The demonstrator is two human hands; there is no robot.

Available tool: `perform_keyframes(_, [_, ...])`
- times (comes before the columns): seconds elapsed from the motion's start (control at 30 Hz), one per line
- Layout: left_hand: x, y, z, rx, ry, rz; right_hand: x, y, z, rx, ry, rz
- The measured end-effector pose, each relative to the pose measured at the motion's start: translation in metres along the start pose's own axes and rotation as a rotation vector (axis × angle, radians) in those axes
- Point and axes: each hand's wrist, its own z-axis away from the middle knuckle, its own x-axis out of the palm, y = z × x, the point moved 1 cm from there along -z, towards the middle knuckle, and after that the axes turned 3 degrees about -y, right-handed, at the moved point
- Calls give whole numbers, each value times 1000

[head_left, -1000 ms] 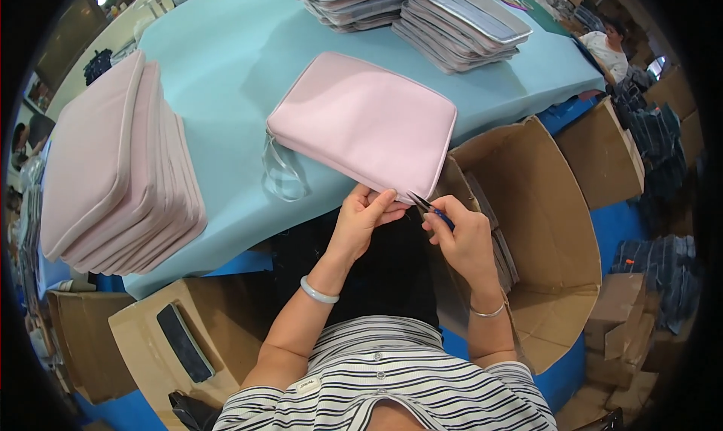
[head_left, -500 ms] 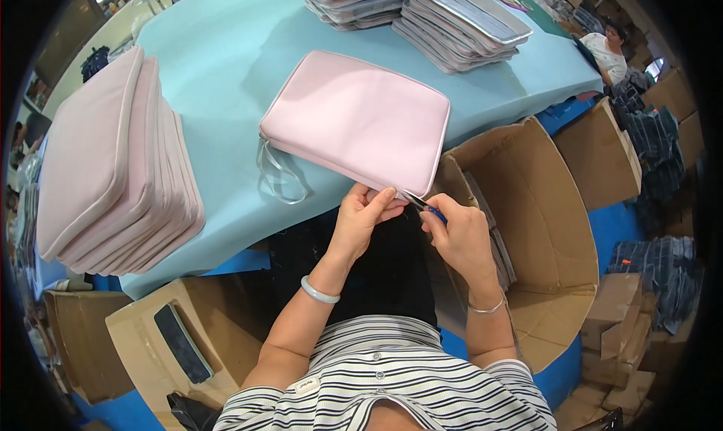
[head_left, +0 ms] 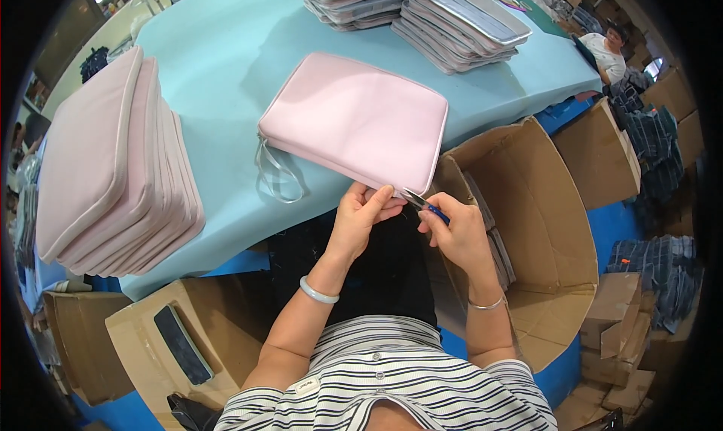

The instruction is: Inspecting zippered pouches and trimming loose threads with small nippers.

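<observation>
A pink zippered sleeve case (head_left: 358, 118) lies on the blue-covered table, its near right corner jutting past the edge. My left hand (head_left: 363, 211) pinches the near edge of the case close to that corner. In my right hand (head_left: 457, 231) is a pair of small thread snips (head_left: 428, 206) with blue handles. Their blades stand apart, with the tips at the case's edge beside my left fingertips. Any thread there is too small to make out. A grey wrist strap (head_left: 277, 173) hangs from the case's left corner.
A stack of pink cases (head_left: 113, 175) stands at the table's left. More stacked cases (head_left: 459, 28) sit at the back. An open cardboard box (head_left: 553, 243) is at my right, another box (head_left: 181, 340) with a phone (head_left: 183, 344) on it at my left. A person (head_left: 606, 54) sits far right.
The snips' blades have opened wider and shifted slightly. The case has moved a touch to the left, and both hands stay near its corner.
</observation>
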Motion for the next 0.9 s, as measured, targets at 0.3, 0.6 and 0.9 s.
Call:
perform_keyframes(0.3, [2,3,0,18,3,8,7,7,1,-7,36,-137])
perform_keyframes(0.6, [2,4,0,16,-1,8,11,13,-2,-30,30,-191])
perform_keyframes(0.9, [0,10,-3,32,-17,15,33,34,-8,-416,238,-73])
